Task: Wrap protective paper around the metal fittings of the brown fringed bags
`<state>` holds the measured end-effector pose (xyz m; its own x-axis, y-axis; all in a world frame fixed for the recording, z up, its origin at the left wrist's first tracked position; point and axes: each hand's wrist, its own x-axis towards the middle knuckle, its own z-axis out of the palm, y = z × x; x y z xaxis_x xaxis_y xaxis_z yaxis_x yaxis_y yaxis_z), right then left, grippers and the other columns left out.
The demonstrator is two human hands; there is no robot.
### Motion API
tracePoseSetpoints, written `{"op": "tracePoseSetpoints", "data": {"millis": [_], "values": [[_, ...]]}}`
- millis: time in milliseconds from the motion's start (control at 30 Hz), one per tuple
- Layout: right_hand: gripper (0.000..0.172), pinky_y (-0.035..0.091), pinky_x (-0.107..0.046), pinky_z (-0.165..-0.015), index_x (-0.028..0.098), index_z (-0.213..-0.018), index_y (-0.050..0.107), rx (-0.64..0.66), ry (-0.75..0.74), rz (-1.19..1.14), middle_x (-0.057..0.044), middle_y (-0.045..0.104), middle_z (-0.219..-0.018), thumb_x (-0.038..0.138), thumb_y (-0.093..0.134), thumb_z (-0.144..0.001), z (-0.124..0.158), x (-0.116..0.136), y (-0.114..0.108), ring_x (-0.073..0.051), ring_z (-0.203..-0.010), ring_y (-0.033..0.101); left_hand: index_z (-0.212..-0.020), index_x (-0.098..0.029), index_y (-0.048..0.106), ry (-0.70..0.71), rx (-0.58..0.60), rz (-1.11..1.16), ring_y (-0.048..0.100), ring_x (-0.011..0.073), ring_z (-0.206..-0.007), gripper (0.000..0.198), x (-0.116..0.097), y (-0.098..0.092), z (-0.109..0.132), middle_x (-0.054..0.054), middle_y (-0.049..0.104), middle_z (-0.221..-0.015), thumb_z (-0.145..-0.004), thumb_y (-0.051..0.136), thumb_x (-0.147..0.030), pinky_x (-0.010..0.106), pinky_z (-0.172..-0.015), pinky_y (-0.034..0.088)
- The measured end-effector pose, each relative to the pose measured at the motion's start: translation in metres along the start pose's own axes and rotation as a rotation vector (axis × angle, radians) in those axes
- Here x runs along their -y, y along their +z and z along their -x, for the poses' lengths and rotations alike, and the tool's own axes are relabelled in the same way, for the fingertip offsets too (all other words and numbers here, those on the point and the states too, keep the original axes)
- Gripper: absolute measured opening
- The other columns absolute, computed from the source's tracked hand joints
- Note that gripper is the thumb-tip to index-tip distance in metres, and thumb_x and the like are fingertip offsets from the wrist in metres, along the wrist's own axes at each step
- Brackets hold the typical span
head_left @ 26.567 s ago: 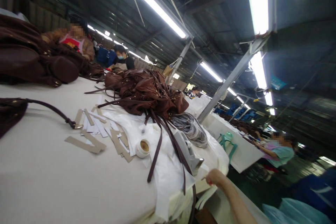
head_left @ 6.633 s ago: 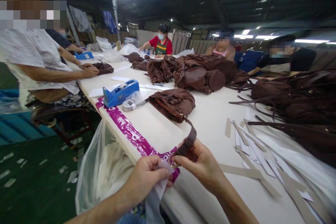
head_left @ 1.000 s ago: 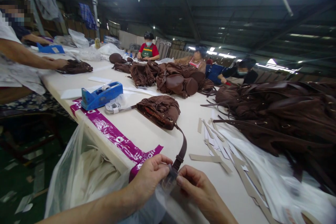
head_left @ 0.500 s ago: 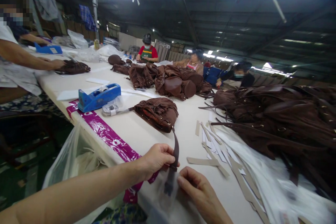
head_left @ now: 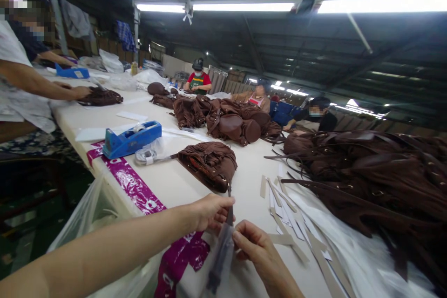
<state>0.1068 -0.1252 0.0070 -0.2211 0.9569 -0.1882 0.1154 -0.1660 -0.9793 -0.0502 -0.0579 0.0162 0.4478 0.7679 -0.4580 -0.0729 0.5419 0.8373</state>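
Note:
A brown gathered handbag [head_left: 209,165] lies on the table in front of me, its dark strap [head_left: 229,214] stretched towards me. My left hand [head_left: 212,213] has its fingers curled around the strap just below the bag, thumb on top. Over the strap's near end sits a clear plastic sleeve [head_left: 222,253], with a dark piece, perhaps a buckle, showing through it. The thumb and fingers of my right hand [head_left: 256,247] pinch the sleeve's upper right edge. A plastic-wrapped grey bundle [head_left: 148,154] lies at the bag's left end.
A blue tape dispenser [head_left: 132,138] stands at the left on purple printed tape [head_left: 131,186]. Cardboard strips [head_left: 289,214] lie to the right, before a large heap of brown bags [head_left: 377,172]. More bags [head_left: 226,118] lie farther back. Co-workers are around the table, one close at left.
The plastic sleeve has moved up the strap and covers more of it. My right hand has risen with it, and my left thumb has straightened. The view has tilted up slightly.

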Motion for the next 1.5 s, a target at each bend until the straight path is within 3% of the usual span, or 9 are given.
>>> {"op": "tracePoseSetpoints", "data": {"millis": [133,267,467,600,700,833,1133,1300,1500], "values": [[0.045,0.033,-0.021,-0.052,0.018,-0.064,0.049,-0.008,-0.003,-0.056,0.004,0.054,-0.058,0.057,0.073,-0.066,-0.015,-0.017,-0.005,-0.010,-0.055,0.047,-0.077,-0.013,0.058,-0.057,0.015,0.118,0.060,0.0150,-0.061,0.025,-0.004,0.002,-0.019,0.004,0.065,-0.072,-0.084,0.058,-0.037,0.025,-0.055,0.045],[0.050,0.037,-0.022,-0.054,0.019,-0.064,0.047,-0.046,0.051,-0.085,0.003,0.055,-0.060,0.061,0.074,-0.061,-0.033,-0.017,-0.010,-0.011,-0.058,0.051,-0.076,-0.012,0.058,-0.112,0.072,0.279,0.060,0.0155,-0.059,0.050,-0.009,-0.006,-0.031,0.007,0.066,-0.073,-0.093,0.036,-0.053,0.026,-0.059,0.045],[0.049,0.041,-0.023,-0.057,0.019,-0.065,0.047,-0.083,0.056,-0.125,0.003,0.056,-0.062,0.059,0.074,-0.060,-0.056,0.001,-0.011,-0.011,-0.058,0.052,-0.078,-0.012,0.054,-0.113,-0.053,0.306,0.057,0.0152,-0.052,0.050,-0.010,-0.010,-0.046,0.007,0.063,-0.069,-0.096,0.028,-0.051,0.026,-0.056,0.045],[0.045,0.045,-0.025,-0.059,0.020,-0.066,0.048,-0.165,0.052,-0.153,0.003,0.055,-0.062,0.055,0.075,-0.057,-0.079,0.003,-0.018,-0.012,-0.059,0.053,-0.072,-0.013,0.054,-0.086,-0.049,0.297,0.053,0.0131,-0.048,0.051,-0.006,-0.011,-0.042,0.003,0.057,-0.060,-0.090,0.041,-0.059,0.023,-0.051,0.044],[0.043,0.045,-0.025,-0.057,0.020,-0.064,0.047,-0.212,0.058,-0.136,0.004,0.054,-0.059,0.052,0.075,-0.056,-0.096,0.005,-0.020,-0.012,-0.057,0.052,-0.069,-0.011,0.060,-0.109,0.058,0.213,0.054,0.0118,-0.050,0.046,-0.002,-0.017,-0.036,0.006,0.061,-0.064,-0.081,0.057,-0.056,0.021,-0.051,0.044],[0.040,0.043,-0.024,-0.052,0.021,-0.061,0.046,-0.217,0.050,-0.137,0.007,0.049,-0.051,0.047,0.076,-0.055,-0.108,0.008,-0.017,-0.010,-0.050,0.047,-0.070,-0.010,0.066,-0.165,0.186,0.071,0.063,0.0186,-0.063,0.039,0.003,-0.026,-0.037,0.012,0.068,-0.071,-0.078,0.062,-0.048,0.025,-0.055,0.050],[0.025,0.044,-0.025,-0.048,0.020,-0.061,0.050,-0.304,0.047,-0.106,0.005,0.053,-0.049,0.034,0.071,-0.059,-0.123,0.007,-0.023,-0.011,-0.048,0.050,-0.078,-0.008,0.063,-0.129,0.014,-0.013,0.062,0.0173,-0.052,0.018,-0.016,-0.010,-0.045,0.009,0.066,-0.065,-0.081,0.055,-0.023,0.026,-0.051,0.050],[0.022,0.041,-0.022,-0.046,0.020,-0.060,0.050,-0.365,0.004,-0.105,0.008,0.048,-0.046,0.030,0.069,-0.060,-0.136,0.006,-0.028,-0.009,-0.047,0.045,-0.079,-0.007,0.060,-0.189,-0.008,0.024,0.063,0.0183,-0.050,0.020,-0.017,0.000,-0.050,0.009,0.064,-0.058,-0.086,0.042,-0.012,0.029,-0.053,0.053],[0.027,0.046,-0.025,-0.048,0.019,-0.069,0.051,-0.267,0.056,-0.192,0.001,0.059,-0.056,0.036,0.071,-0.064,-0.131,0.008,-0.024,-0.013,-0.051,0.056,-0.086,-0.007,0.060,-0.069,-0.059,-0.006,0.060,0.0182,-0.043,0.024,-0.013,0.004,-0.046,0.009,0.064,-0.054,-0.082,0.036,-0.003,0.027,-0.047,0.050]]}}
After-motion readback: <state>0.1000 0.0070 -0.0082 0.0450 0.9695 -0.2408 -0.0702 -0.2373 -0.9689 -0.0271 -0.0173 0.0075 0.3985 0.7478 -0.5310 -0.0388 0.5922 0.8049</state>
